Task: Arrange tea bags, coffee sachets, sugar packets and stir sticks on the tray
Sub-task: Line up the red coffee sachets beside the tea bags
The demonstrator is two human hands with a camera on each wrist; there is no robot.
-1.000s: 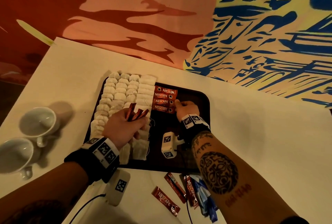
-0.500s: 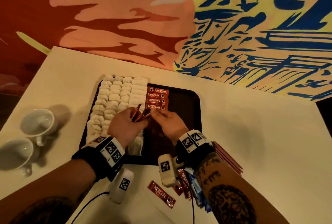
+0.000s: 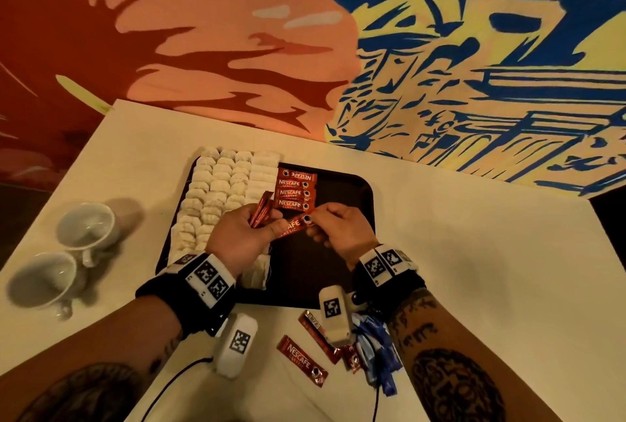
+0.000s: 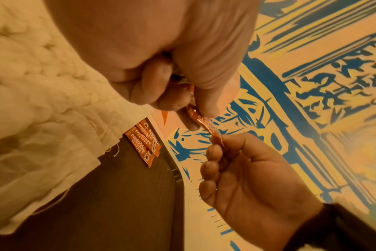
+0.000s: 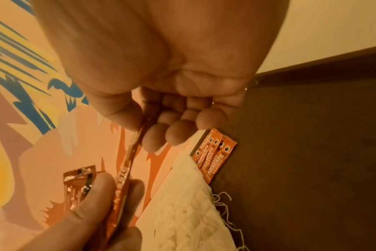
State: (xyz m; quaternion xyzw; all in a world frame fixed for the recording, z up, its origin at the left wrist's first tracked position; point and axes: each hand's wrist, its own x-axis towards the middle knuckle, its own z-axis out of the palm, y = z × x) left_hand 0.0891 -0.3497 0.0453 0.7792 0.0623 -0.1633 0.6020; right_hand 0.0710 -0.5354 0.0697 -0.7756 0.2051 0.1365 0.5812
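Painted wall (image 3: 440, 49) behind, orange-red flames on the left, blue-on-yellow line work on the right; pale counter (image 3: 474, 269) in front of it.

Left hand (image 3: 237, 238): held above the tray, fingers curled round a small bunch of red sachets (image 3: 260, 215) that stick up past the knuckles; count in the bunch unclear. Its thumb and forefinger also pinch one end of a single coffee sachet (image 3: 294, 226).

Right hand (image 3: 342, 228): thumb and forefinger pinch the other end of that sachet, remaining fingers loosely curled beneath. The sachet spans the gap between the two hands, above the tray, foil-glossy, narrow, red with white lettering.

Tray (image 3: 352, 191): dark, rectangular, rounded corners. Four sachets in a row (image 3: 295, 189) lie flat, side by side, just beyond the hands. Left of them, touching, tea bags (image 3: 220, 184): white, gauzy, puffy, packed in several columns, loose strings at the near edge; too many to count surely.

Near counter edge: one loose sachet (image 3: 301, 360) flat, at least two more red sachets (image 3: 315, 330) partly hidden, blue packets (image 3: 376, 350) in a heap.

Far left: two white cups (image 3: 64, 252) lying on their sides.
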